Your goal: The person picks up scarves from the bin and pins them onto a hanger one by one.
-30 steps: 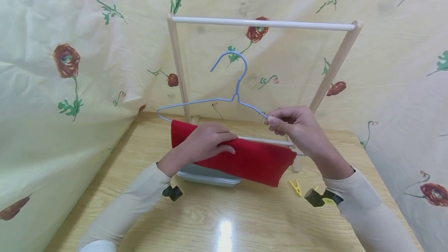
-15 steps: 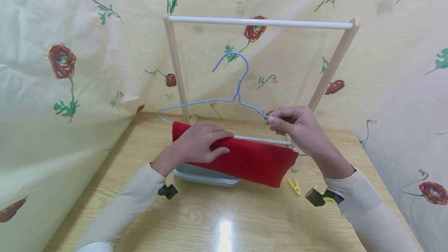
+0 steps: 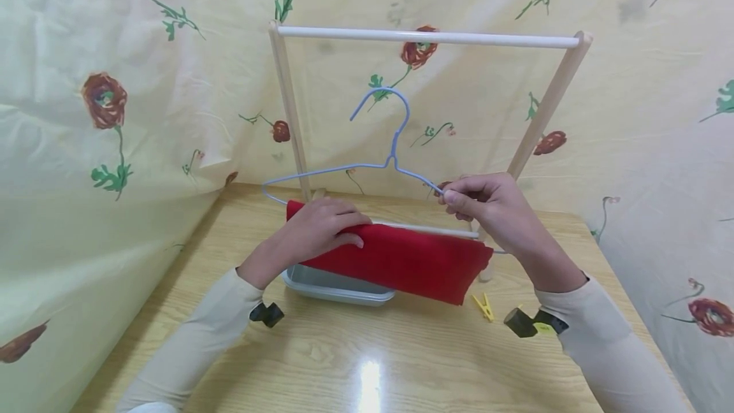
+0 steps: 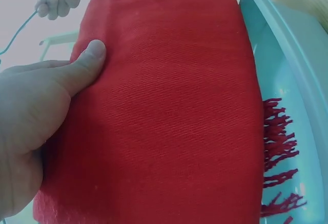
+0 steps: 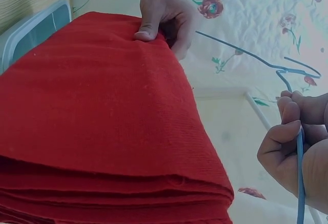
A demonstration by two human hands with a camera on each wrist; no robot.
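A folded red scarf (image 3: 413, 260) with a fringe hangs over the lower bar of a blue wire hanger (image 3: 355, 166), whose hook points up. My left hand (image 3: 321, 228) grips the scarf's top edge left of the middle, thumb on the front and fingers over the far side. In the left wrist view the thumb (image 4: 84, 67) presses the cloth, and the fingers behind are hidden. My right hand (image 3: 493, 209) pinches the hanger's right sloping arm between thumb and fingertips. The right wrist view shows the scarf's several stacked layers (image 5: 118, 193) at its end.
A pale blue tray (image 3: 344, 298) sits on the wooden table below the scarf, with the fringe reaching over it. Behind stands a wooden rack with a white rail (image 3: 430, 36). A yellow clothespin (image 3: 484, 306) lies at the right. Floral cloth (image 3: 51, 164) surrounds the table.
My left hand has slid left along the scarf's top edge. The hanger and scarf have shifted slightly right, with my right hand keeping its pinch.
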